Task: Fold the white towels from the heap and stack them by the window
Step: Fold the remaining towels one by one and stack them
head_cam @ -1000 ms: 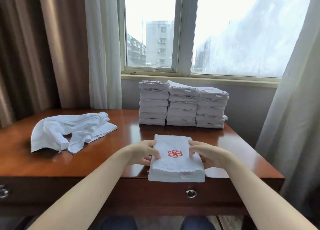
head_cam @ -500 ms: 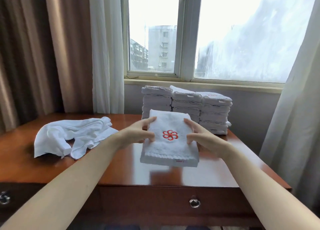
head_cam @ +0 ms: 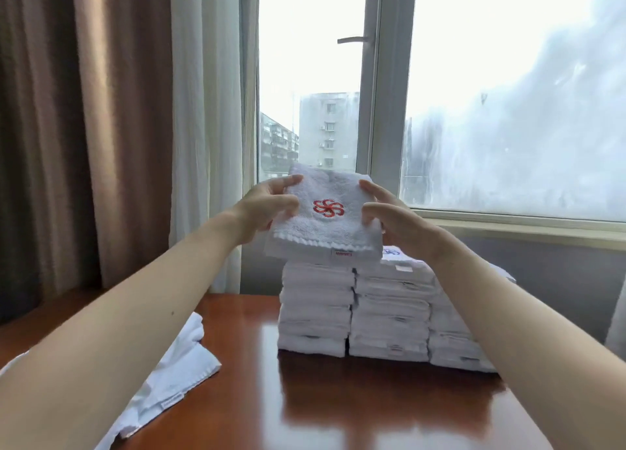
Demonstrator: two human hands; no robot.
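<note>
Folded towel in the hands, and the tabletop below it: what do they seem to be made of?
Folded towel: looks like white terry cloth, likely cotton. It has a nubby matte pile, a wavy woven band near the front edge and a red stitched emblem.
Tabletop: reddish-brown wood or wood veneer under a glossy lacquer that mirrors the window light and the towel stacks. Whether it is solid or veneer, I cannot tell.

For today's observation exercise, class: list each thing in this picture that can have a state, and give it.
Folded towel: logo up, held over the left stack.
Left hand: grips the towel's left edge.
Right hand: grips its right edge.
Stacks: three, folded, side by side by the window.
Heap: unfolded, lying on the table.
Curtains: drawn aside.
</note>
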